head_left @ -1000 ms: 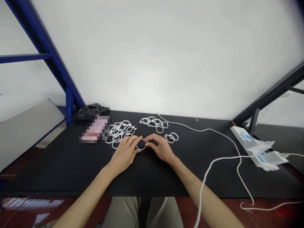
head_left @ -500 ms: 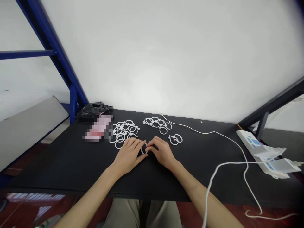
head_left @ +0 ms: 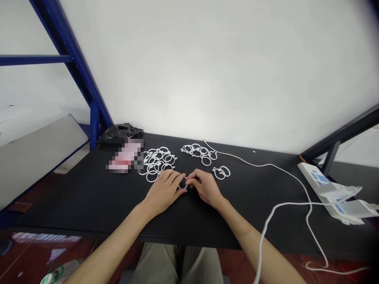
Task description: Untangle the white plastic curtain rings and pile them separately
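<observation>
A small white ring [head_left: 184,184] is pinched between the fingertips of the left hand [head_left: 165,191] and right hand [head_left: 205,188], both closed on it, low over the black tabletop [head_left: 89,197].

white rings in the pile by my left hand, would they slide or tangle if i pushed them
The white rings look thin and light, so they would probably slide easily on the smooth black table. They overlap, so some would likely snag and drag along together.
</observation>
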Action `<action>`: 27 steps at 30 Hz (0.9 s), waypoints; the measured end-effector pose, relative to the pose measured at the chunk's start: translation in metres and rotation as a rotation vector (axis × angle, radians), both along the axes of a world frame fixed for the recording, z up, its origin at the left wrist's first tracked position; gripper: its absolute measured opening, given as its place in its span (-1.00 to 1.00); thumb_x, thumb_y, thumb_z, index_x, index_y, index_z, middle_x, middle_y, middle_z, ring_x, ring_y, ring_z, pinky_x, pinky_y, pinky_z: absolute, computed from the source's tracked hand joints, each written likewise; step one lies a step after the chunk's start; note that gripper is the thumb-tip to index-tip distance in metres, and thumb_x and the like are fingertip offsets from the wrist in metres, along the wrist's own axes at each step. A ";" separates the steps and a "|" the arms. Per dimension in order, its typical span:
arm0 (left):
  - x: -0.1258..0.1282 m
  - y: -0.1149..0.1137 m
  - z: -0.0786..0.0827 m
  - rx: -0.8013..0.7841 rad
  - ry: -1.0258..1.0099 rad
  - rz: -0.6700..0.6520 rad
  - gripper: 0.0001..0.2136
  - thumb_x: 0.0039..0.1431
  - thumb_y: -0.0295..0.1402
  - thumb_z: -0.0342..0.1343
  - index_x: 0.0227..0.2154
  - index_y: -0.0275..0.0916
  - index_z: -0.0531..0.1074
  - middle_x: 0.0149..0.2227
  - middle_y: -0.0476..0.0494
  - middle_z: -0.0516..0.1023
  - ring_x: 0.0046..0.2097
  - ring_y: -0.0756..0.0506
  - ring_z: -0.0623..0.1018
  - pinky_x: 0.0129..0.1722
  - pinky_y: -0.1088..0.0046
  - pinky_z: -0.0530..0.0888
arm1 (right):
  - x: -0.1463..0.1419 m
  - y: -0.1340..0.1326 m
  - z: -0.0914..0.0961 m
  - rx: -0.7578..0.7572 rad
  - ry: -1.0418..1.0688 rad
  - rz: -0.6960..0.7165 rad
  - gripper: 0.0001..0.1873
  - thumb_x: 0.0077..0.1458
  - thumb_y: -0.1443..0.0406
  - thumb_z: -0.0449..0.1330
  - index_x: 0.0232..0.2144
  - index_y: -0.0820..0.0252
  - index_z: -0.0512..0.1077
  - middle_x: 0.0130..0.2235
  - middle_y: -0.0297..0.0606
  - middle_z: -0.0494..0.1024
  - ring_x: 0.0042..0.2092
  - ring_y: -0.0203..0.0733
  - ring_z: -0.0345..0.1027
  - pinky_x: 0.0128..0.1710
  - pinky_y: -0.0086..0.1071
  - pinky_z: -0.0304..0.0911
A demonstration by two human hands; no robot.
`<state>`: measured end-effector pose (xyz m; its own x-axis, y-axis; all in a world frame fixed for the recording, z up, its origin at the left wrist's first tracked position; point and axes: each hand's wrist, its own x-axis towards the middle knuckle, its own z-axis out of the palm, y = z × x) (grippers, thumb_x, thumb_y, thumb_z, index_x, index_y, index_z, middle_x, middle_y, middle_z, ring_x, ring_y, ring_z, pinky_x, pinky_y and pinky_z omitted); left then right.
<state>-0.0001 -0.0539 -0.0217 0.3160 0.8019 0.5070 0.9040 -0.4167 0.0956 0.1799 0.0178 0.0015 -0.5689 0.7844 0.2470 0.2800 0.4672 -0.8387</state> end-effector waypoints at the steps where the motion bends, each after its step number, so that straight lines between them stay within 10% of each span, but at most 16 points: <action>1: 0.000 0.000 0.001 -0.001 -0.003 -0.002 -0.62 0.34 -0.19 -0.03 0.11 -0.27 0.33 -0.07 -0.23 0.51 -0.01 -0.22 0.43 0.02 0.16 0.37 | 0.000 0.000 0.000 -0.027 0.009 -0.004 -0.88 0.15 0.28 0.23 -0.44 0.14 0.48 -0.48 -0.40 0.51 -0.46 -0.32 0.39 -0.39 -0.44 0.31; 11: -0.007 0.001 0.008 0.029 -0.244 0.618 -0.64 0.23 -0.29 0.01 0.06 -0.22 0.40 -0.06 -0.34 0.43 0.00 -0.38 0.35 -0.08 -0.05 0.34 | 0.005 0.007 -0.006 0.178 -0.071 -0.151 -0.85 0.22 0.22 0.16 -0.19 0.13 0.45 -0.30 -0.27 0.53 -0.31 -0.22 0.39 -0.26 -0.33 0.35; 20: -0.008 0.002 0.005 -0.055 -0.135 0.653 -0.59 0.23 -0.35 -0.05 0.11 -0.36 0.33 -0.01 -0.42 0.40 0.01 -0.41 0.33 -0.08 -0.07 0.31 | 0.014 0.023 -0.017 0.627 -0.538 -0.507 -0.75 0.15 0.27 0.23 -0.11 0.22 0.47 -0.04 0.04 0.44 0.04 0.18 0.21 0.06 0.08 0.15; 27: -0.007 0.000 0.006 -0.018 -0.143 0.599 -0.60 0.21 -0.36 -0.04 0.09 -0.33 0.34 0.02 -0.43 0.39 0.03 -0.41 0.33 -0.08 -0.06 0.30 | 0.018 0.029 -0.023 0.585 -0.562 -0.507 -0.88 0.21 0.32 0.15 -0.29 0.21 0.50 -0.13 0.02 0.44 -0.05 0.14 0.22 -0.04 0.04 0.20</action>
<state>-0.0069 -0.0538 -0.0160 -0.2626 0.8280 0.4955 0.9581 0.1626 0.2359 0.1983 0.0465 -0.0210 -0.3500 0.8089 0.4724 0.8549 0.4820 -0.1919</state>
